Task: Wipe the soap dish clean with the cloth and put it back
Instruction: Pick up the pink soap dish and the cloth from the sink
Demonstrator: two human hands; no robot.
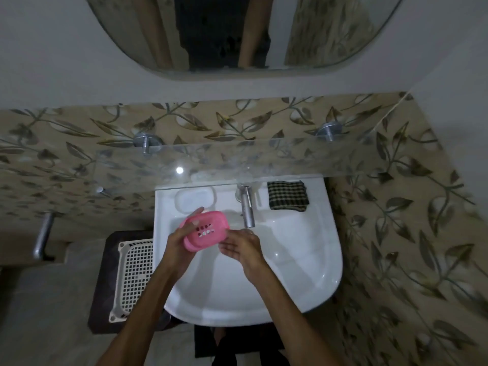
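Two hands over the basin (311,273) — left hand (179,245) grasps pink soap dish (206,229), right hand (241,249) released beside it | cloth (287,195) folded, untouched at basin's back-right corner — wiping, return judged pending

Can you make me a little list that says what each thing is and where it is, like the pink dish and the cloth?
soap dish: pink, with holes, held over the basin
left hand: grips the dish's left side
right hand: touches the dish's right edge
cloth: checked, folded, on the sink rim right of the tap
sink: white
wiping: not yet begun
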